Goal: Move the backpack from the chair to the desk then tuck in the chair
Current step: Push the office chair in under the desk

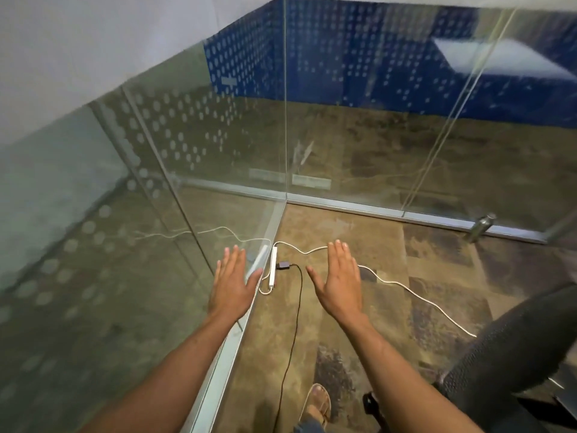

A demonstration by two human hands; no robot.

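Glass partition panels (156, 157) stand at left, meeting in a corner. Left hand (232, 284) is extended palm down, fingers spread — holding nothing. White power strip (273, 267) lies on the floor between the hands, a black cord (295, 320) plugged in. Right hand (338, 281) is likewise flat and empty. Chair (512, 348) — only its dark mesh edge shows — sits at lower right; the backpack is out of view.

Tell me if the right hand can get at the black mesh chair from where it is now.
Probably yes. The right hand is open, empty and held out over the floor, and nothing shows between it and the black mesh chair at lower right; it would only need to swing rightward.
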